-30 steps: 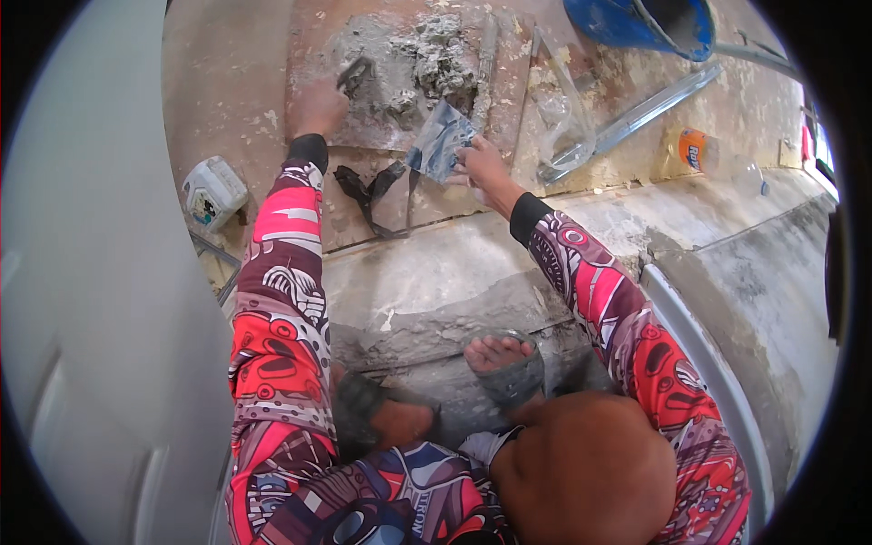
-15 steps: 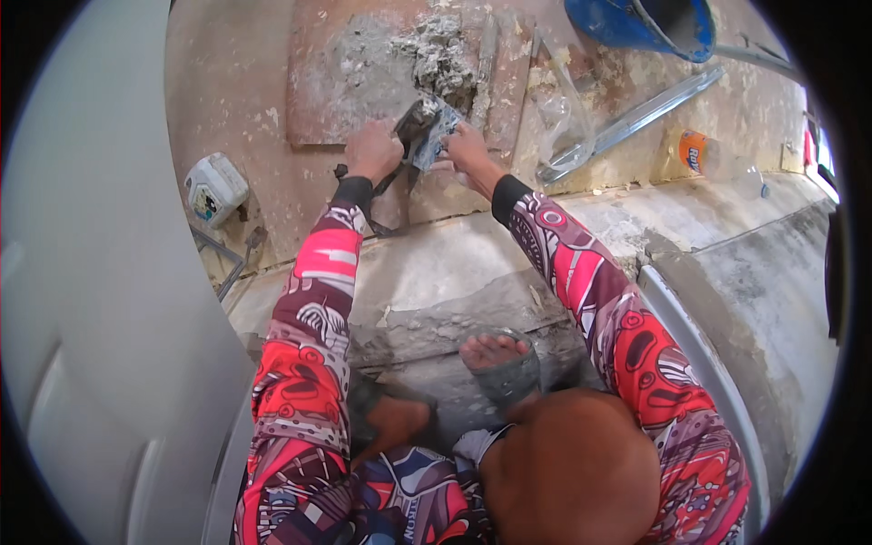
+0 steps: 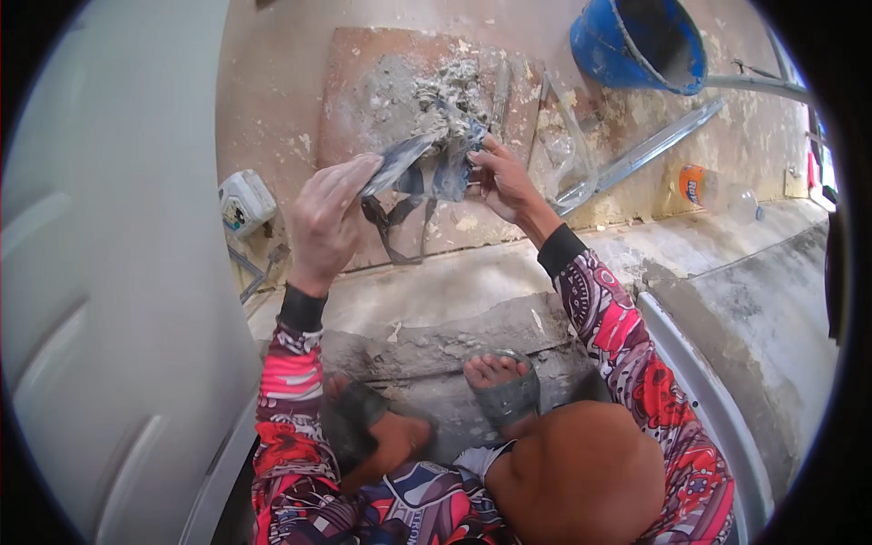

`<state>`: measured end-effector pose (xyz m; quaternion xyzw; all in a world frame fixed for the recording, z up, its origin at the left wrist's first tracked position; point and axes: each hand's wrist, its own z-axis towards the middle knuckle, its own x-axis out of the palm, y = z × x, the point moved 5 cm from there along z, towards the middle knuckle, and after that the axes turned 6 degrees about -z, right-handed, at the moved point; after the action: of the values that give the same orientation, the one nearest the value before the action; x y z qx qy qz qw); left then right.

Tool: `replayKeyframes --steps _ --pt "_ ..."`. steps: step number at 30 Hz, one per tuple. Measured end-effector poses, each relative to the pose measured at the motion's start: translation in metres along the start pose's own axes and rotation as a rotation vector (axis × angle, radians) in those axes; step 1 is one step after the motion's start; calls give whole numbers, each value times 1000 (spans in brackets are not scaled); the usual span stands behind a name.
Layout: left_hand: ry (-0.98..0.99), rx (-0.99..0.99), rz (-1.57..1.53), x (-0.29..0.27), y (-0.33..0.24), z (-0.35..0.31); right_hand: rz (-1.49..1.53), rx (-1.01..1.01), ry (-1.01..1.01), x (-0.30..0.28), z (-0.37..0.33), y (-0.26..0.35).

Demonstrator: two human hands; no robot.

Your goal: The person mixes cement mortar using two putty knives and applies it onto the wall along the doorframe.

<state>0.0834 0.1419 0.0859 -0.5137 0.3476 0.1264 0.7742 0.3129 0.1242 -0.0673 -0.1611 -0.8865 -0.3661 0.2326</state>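
My left hand pinches one end of a grey-blue plastic sheet, which looks thin and smeared with mortar. On its other side my right hand grips the same sheet, thumb on top. Grey lumps sit at the sheet's upper edge, between the hands. Dark strips dangle below it; whether they belong to the sheet I cannot tell. Just beyond lies a reddish-brown board with a pile of grey mortar on it.
A blue bucket lies tilted at the far right. Nearer are a metal bar and a plastic bottle with an orange label. Leftward stand a white jug and a pale door. My sandalled feet rest on a rough step.
My left hand has come nearer and lifted, pulling its end of the sheet leftward and spreading it. The right hand has shifted slightly right and nearer. The whole view has moved a little.
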Motion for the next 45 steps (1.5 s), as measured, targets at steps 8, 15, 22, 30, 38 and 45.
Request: replayKeyframes --steps 8,15,22,30,38,45 --pt "-367 -515 -582 -23 38 3 15 6 154 26 -31 56" --pt "-422 -641 -1130 3 36 8 -52 26 228 38 -38 61" --pt "-298 -501 -808 -28 10 -3 -167 7 143 46 -53 67" --pt "-183 314 -147 -67 -88 25 118 45 234 59 -69 68" --pt "-175 566 -20 -80 -124 23 233 19 408 98 -99 94" --pt "-238 475 60 -60 -109 15 240 -89 287 114 -120 125"
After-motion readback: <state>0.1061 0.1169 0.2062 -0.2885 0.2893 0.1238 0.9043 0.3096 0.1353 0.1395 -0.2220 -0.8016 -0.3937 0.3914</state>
